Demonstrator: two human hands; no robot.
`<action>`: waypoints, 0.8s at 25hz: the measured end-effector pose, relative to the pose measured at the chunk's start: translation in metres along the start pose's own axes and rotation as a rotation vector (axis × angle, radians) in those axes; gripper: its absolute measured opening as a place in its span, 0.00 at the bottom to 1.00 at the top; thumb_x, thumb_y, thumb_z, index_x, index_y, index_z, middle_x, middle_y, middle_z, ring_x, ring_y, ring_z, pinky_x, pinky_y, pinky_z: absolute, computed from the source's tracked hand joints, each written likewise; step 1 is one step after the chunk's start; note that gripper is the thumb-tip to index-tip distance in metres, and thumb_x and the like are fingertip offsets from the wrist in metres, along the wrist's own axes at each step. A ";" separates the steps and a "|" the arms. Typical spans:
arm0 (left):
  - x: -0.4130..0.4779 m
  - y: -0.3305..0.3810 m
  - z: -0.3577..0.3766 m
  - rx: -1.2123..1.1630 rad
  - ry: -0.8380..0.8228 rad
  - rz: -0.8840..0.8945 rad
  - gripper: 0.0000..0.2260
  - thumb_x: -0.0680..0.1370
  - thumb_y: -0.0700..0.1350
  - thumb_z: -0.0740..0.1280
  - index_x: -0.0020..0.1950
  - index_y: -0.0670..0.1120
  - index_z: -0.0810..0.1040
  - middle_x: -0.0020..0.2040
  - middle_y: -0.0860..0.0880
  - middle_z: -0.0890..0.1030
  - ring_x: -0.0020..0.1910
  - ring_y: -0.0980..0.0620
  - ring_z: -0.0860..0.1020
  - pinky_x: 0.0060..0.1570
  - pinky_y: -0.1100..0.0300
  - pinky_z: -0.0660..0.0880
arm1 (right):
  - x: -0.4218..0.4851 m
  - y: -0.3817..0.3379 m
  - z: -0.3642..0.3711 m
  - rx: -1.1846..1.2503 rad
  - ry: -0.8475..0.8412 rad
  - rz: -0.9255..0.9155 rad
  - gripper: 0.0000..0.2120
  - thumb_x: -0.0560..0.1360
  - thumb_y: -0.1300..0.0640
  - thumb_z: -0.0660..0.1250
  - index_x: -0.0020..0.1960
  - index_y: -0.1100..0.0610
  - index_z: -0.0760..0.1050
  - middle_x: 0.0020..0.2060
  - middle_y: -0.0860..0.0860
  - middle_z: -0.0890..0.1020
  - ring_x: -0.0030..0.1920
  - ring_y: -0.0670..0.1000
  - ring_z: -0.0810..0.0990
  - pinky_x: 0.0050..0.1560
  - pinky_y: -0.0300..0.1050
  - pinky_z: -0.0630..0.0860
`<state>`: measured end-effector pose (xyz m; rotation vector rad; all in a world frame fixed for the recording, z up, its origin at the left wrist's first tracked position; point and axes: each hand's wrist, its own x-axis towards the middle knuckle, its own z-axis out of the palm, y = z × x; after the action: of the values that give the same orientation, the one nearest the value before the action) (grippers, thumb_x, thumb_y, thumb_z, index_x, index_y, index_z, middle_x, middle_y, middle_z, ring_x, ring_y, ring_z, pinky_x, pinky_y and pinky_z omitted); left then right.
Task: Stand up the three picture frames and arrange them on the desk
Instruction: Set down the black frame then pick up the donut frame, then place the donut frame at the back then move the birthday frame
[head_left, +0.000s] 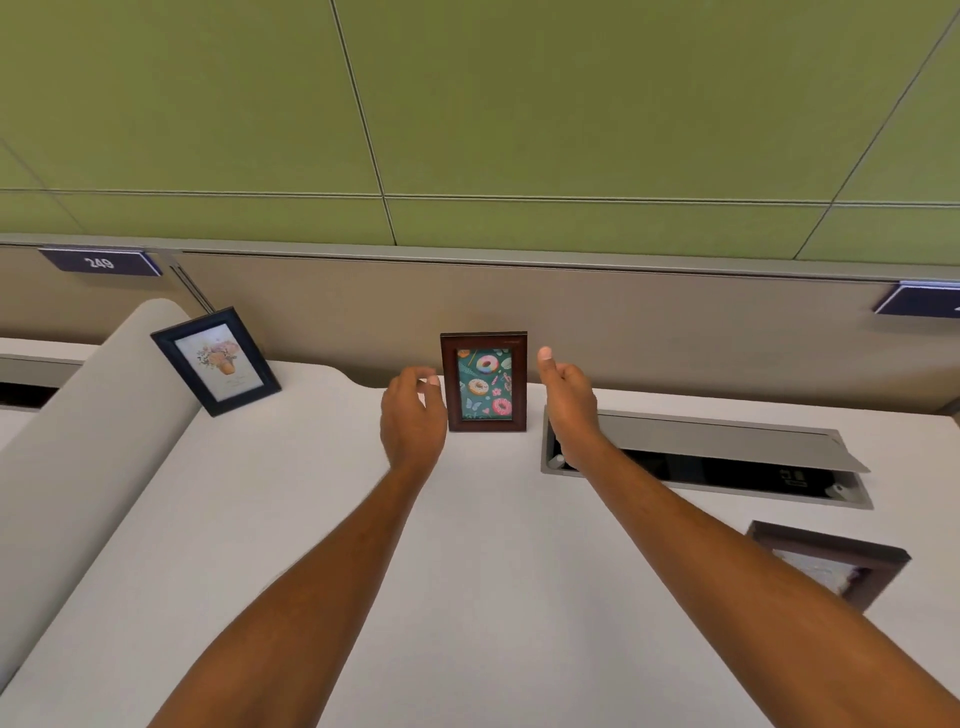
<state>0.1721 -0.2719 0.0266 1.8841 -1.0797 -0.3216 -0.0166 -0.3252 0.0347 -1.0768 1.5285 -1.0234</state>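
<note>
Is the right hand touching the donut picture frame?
Apart. The head view shows bare wall between the right hand and the donut picture frame.

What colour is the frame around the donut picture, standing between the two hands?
Dark reddish-brown wood, on the donut picture frame; the head view shows it best.

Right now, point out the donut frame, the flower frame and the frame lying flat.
donut frame (484, 383): head view, on the donut print.
flower frame (221, 362): head view, on the flower print.
flat frame (831, 564): head view, on its glass, at the desk's right.
</note>
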 end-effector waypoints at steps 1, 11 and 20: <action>-0.010 0.003 -0.005 -0.006 -0.024 0.020 0.10 0.87 0.47 0.64 0.60 0.45 0.82 0.57 0.47 0.86 0.58 0.46 0.83 0.52 0.52 0.81 | -0.009 0.002 -0.006 0.004 -0.003 -0.002 0.23 0.84 0.34 0.62 0.45 0.52 0.74 0.39 0.44 0.79 0.40 0.44 0.77 0.37 0.42 0.70; -0.133 0.056 -0.027 -0.094 -0.459 -0.091 0.12 0.88 0.48 0.64 0.62 0.41 0.82 0.56 0.42 0.88 0.58 0.42 0.85 0.60 0.48 0.82 | -0.124 0.017 -0.088 0.061 -0.063 0.022 0.31 0.82 0.31 0.61 0.55 0.59 0.84 0.52 0.54 0.87 0.53 0.56 0.83 0.44 0.43 0.74; -0.228 0.082 -0.027 -0.192 -0.619 -0.144 0.14 0.87 0.51 0.64 0.61 0.42 0.83 0.55 0.44 0.88 0.58 0.42 0.85 0.61 0.45 0.81 | -0.200 0.056 -0.176 0.048 -0.058 0.013 0.26 0.81 0.30 0.62 0.53 0.50 0.86 0.53 0.48 0.88 0.58 0.51 0.85 0.58 0.50 0.78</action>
<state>0.0101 -0.0933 0.0622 1.7282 -1.2522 -1.1052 -0.1692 -0.1005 0.0599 -1.0534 1.4559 -1.0064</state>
